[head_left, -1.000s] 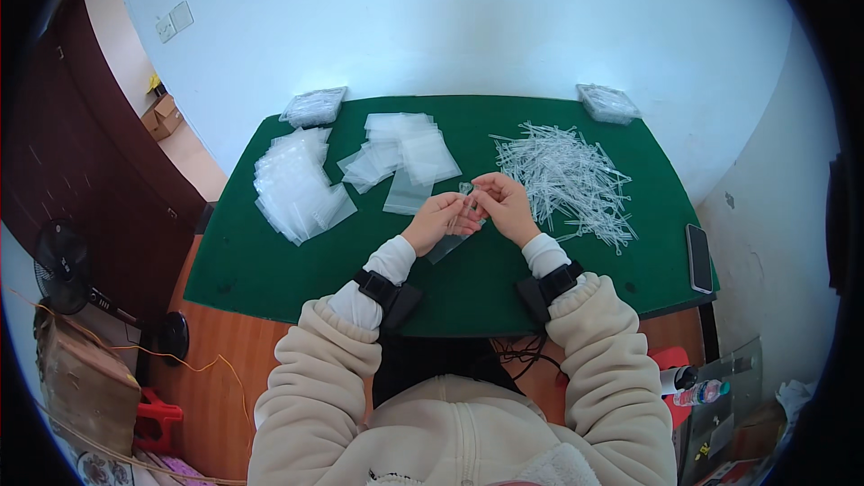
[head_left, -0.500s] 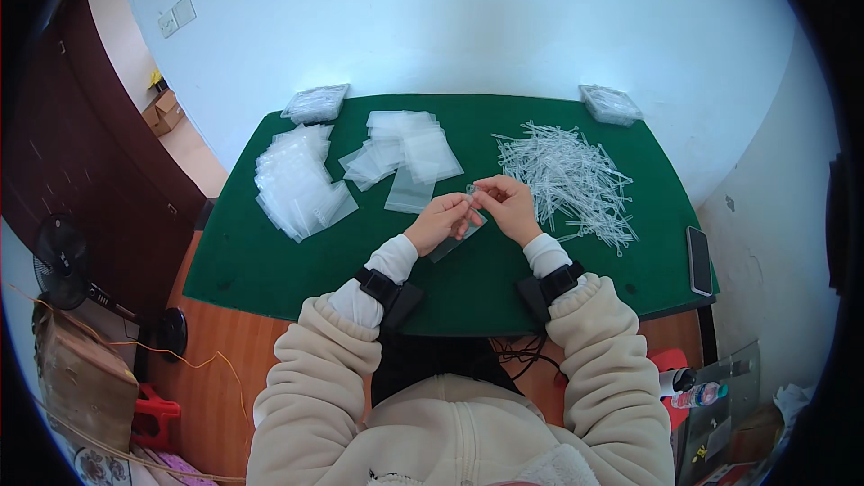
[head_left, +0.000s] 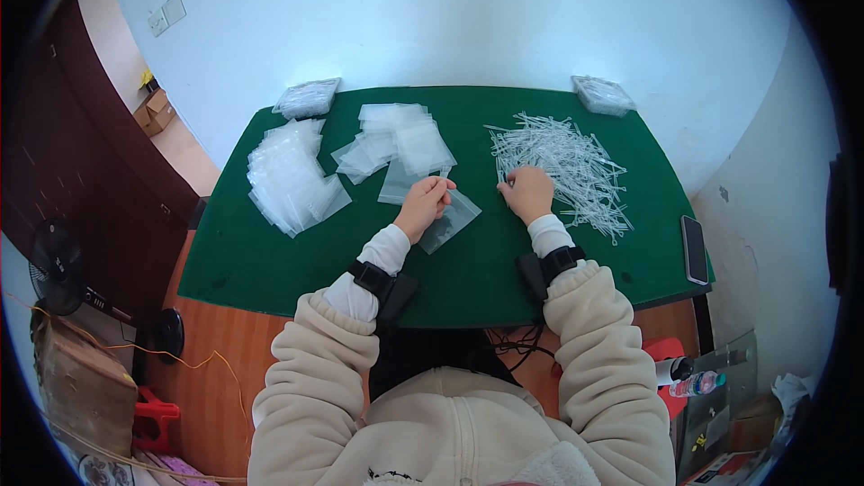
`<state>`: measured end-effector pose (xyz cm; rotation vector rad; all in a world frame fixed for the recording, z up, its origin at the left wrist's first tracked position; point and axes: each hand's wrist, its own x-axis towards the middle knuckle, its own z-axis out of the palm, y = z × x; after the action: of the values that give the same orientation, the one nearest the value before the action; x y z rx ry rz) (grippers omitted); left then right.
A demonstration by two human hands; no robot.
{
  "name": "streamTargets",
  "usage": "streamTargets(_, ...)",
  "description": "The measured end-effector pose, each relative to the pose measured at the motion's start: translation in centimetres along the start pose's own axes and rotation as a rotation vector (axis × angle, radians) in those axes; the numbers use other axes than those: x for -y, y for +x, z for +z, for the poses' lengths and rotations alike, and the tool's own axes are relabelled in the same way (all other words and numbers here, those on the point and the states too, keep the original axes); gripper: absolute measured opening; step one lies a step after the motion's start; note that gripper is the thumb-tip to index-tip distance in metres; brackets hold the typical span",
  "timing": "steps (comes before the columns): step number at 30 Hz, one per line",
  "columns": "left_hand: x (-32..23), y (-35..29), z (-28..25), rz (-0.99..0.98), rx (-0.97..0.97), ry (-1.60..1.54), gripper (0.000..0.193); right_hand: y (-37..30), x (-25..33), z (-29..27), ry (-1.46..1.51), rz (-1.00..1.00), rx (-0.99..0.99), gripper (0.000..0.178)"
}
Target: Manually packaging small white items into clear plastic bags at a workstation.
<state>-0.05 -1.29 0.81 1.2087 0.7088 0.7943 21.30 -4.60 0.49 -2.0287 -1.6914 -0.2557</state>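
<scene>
My left hand (head_left: pixel 426 205) is closed in a pinch near the table's middle, with the faint ends of thin clear plastic sticks (head_left: pixel 445 172) showing above its fingertips. Beside and partly under it is a flat clear zip bag (head_left: pixel 457 216); I cannot tell whether the hand touches it. At the left edge of a heap of clear plastic sticks with looped ends (head_left: pixel 576 171), my right hand (head_left: pixel 529 195) has thumb and fingers drawn together. What they hold, if anything, is too small to make out.
Loose clear bags (head_left: pixel 409 139) lie at the centre back, and a fanned stack of bags (head_left: pixel 292 180) at the left. Filled clear packs stand at the back left (head_left: pixel 308 98) and back right (head_left: pixel 603 95). A phone (head_left: pixel 693 249) rests by the right edge of the green table (head_left: pixel 360 274).
My hands have parted. The right hand moved right to the stick heap, while the left shifted slightly left and up, leaving more of the clear bag in view.
</scene>
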Motion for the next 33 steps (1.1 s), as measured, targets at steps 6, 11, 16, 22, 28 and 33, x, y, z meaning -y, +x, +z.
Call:
streamTargets(6, -0.2, -0.2, 0.1, 0.012, 0.001, -0.028, 0.021, -0.2, 0.0, 0.5, 0.079, -0.073, 0.050, 0.014)
streamTargets(11, -0.3, -0.2, 0.1, 0.011, -0.001, -0.028, 0.021, -0.3, 0.6, 0.1, 0.099, -0.057, 0.036, 0.011)
streamTargets(16, -0.2, 0.0, 0.0, 0.020, 0.011, -0.023, 0.021, -0.5, 1.3, -0.7, 0.024, -0.016, 0.052, 0.006)
streamTargets(22, 0.0, -0.1, 0.1, 0.019, 0.024, -0.019, 0.021, -0.4, 0.9, 0.0, 0.023, -0.067, 0.070, 0.006)
streamTargets(28, 0.0, -0.1, -0.1, 0.044, 0.041, 0.007, 0.020, -0.6, 1.4, -0.6, 0.027, -0.011, 0.137, 0.006)
streamTargets(33, -0.1, 0.0, 0.2, 0.052, 0.041, 0.028, 0.020, -0.7, 0.6, 0.3, 0.056, 0.008, 0.213, 0.008)
